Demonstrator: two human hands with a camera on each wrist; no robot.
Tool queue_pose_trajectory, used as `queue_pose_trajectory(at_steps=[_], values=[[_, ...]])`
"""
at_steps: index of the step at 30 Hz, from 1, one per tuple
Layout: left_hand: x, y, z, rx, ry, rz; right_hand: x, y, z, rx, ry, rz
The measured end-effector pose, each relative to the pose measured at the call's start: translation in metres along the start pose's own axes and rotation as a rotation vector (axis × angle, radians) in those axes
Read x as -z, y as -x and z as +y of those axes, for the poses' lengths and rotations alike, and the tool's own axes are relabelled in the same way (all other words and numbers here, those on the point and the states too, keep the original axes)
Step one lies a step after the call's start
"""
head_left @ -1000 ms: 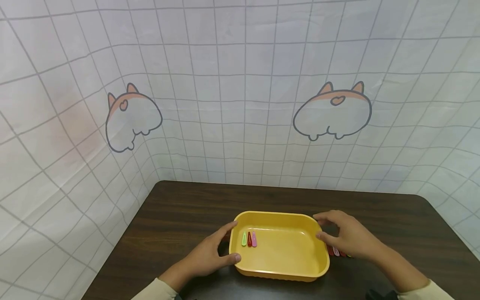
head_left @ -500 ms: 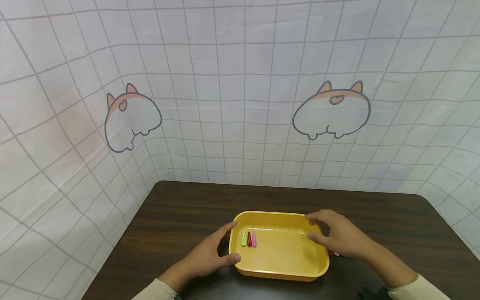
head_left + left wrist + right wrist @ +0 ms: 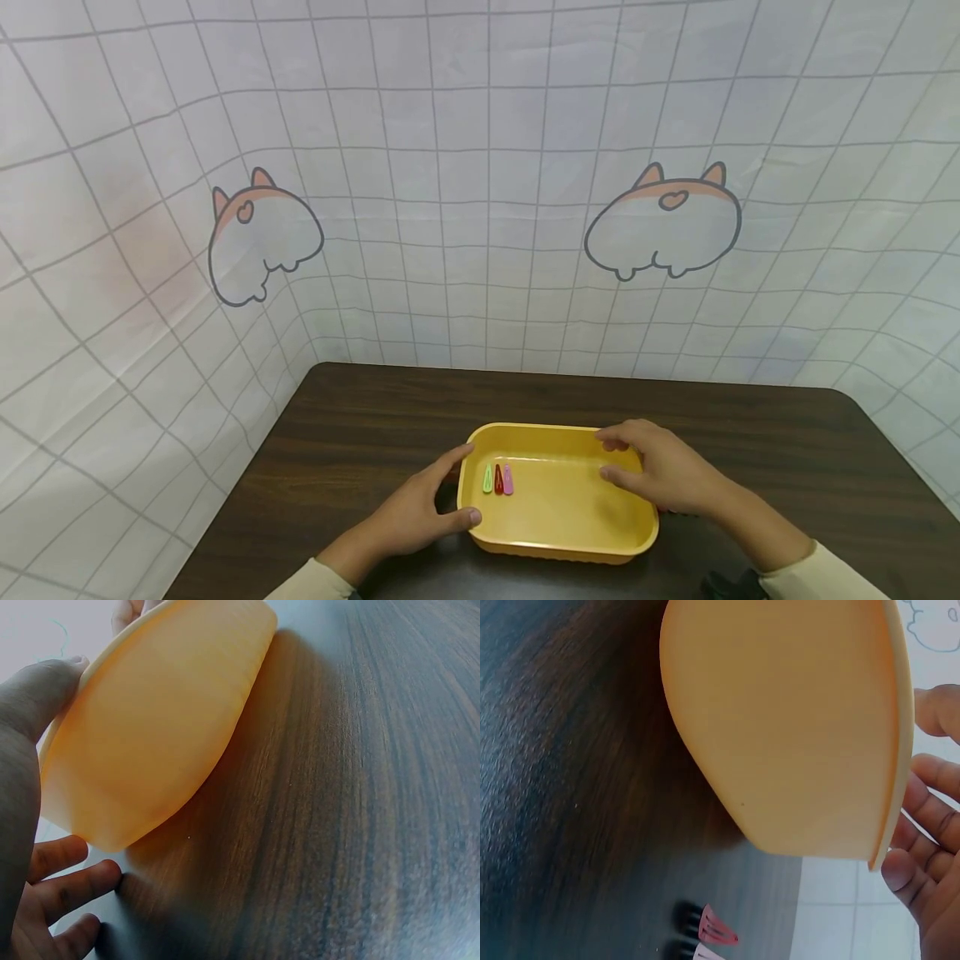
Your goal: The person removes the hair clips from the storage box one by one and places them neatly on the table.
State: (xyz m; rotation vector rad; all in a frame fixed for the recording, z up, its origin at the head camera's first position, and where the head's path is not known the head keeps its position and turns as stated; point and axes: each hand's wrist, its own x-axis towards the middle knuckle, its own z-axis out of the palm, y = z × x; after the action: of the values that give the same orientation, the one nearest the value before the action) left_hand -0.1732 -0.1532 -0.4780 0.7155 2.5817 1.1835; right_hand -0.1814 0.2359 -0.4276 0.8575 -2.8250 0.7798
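Note:
A yellow plastic tray (image 3: 562, 533) sits on the dark wooden table. Green (image 3: 487, 478), red (image 3: 498, 479) and pink (image 3: 507, 480) snap hair clips lie side by side at its left end. My left hand (image 3: 412, 512) spans the tray's left end, thumb on the rim and fingers spread. Over the right rim reaches my right hand (image 3: 667, 467), fingers loosely bent and above the tray's inside; no object shows between them. In the right wrist view, a reddish hair clip (image 3: 716, 928) and a pale pink one (image 3: 707, 953) lie on the table beyond the tray.
The dark table (image 3: 375, 417) reaches back to a white gridded cloth (image 3: 465, 208) with cartoon animal prints. More clips beside the tray's right end are mostly hidden by my right hand in the head view. A black object (image 3: 731, 585) shows by the right sleeve.
My right hand has moved left, from the tray's right rim to over its inside, covering more of the clips on the table. The left hand and the tray have stayed put.

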Motion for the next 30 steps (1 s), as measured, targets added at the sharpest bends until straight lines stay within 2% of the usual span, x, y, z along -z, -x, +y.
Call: queue_pose_trajectory(at_steps=[15, 30], values=[[0.001, 0.000, 0.001, 0.002, -0.003, 0.002, -0.010, -0.013, -0.008, 0.051, -0.037, -0.043], [-0.001, 0.000, -0.001, -0.004, 0.000, 0.004, -0.026, -0.025, -0.015, 0.090, -0.010, -0.044]])
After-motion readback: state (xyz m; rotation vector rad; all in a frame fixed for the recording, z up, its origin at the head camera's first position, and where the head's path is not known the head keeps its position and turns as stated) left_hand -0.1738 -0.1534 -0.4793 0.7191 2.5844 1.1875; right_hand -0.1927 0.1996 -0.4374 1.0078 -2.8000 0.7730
